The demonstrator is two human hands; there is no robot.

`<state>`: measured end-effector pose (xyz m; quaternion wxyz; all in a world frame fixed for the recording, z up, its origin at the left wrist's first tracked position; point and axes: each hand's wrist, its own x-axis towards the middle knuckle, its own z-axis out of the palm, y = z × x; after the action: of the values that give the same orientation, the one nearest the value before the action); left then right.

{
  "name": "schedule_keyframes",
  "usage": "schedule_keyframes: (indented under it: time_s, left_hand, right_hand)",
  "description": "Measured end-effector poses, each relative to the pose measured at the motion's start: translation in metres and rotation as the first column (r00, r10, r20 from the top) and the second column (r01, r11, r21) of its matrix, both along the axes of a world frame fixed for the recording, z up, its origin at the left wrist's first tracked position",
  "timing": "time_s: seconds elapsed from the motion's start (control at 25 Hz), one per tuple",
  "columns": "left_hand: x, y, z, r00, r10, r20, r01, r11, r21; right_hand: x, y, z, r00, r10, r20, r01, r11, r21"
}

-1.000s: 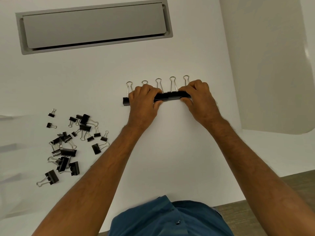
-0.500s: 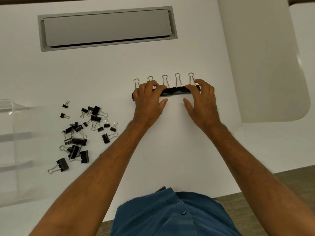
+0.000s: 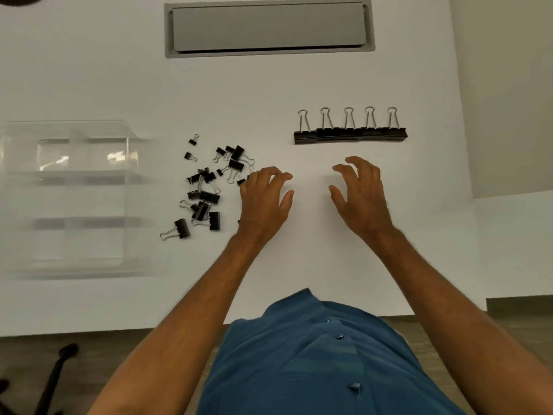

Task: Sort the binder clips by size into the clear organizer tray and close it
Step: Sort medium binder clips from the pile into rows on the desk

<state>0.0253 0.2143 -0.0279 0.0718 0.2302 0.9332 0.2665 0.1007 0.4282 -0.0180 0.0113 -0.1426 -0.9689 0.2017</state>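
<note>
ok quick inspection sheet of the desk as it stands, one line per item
surface: white desk, flat, with a grey hatch set in at the far edge
job's things: row of five large clips side by side, handles pointing away; loose pile of mixed clips to its left; clear organizer tray at far left, open, no clips seen inside
clutter: nothing seen
grippers: left hand and right hand both empty, fingers loosely curled, apart from the row; left hand overlaps the pile's right edge
cables: nothing seen
surroundings: wooden floor; dark chair base at lower left
</note>
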Motion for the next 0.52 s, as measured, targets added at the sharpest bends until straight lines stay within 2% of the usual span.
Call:
schedule_keyframes:
  time_s: [0.32,0.52]
  left_hand:
    - [0.025,-0.107,0.004,0.988,0.14,0.069,-0.143,0.989,0.03]
    - [0.026,-0.157,0.007,0.96,0.279,0.025,-0.281,0.957,0.077]
  right_hand:
    - [-0.009,-0.1,0.0,0.987,0.159,0.011,-0.157,0.983,-0.094]
    - [-0.02,-0.154,0.0,0.957,0.285,-0.047,-0.289,0.949,-0.127]
